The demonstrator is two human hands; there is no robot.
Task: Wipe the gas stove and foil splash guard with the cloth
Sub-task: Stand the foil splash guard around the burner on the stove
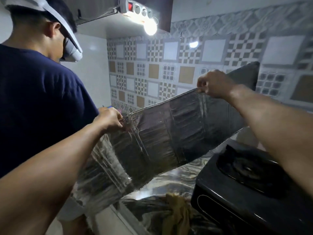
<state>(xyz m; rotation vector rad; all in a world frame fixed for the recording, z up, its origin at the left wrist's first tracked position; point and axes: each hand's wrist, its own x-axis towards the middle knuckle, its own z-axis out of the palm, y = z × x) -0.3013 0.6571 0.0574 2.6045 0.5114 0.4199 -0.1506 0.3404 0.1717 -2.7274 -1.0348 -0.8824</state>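
The folded foil splash guard (169, 131) hangs in the air over the counter, tilted with its right end higher. My left hand (109, 120) pinches its top edge at the left fold. My right hand (214, 83) pinches the top edge further right. The black gas stove (237, 189) sits on the counter at the lower right, its burner partly hidden by my right forearm. A yellowish cloth (177, 211) lies crumpled on the counter in front of the stove's left corner.
Another person in a dark blue shirt (39, 99) and a head-worn device stands close at the left. A patterned tile wall (160, 68) runs behind. A bright bulb (149, 28) and a power strip hang above. The marbled counter (177, 175) shows below the foil.
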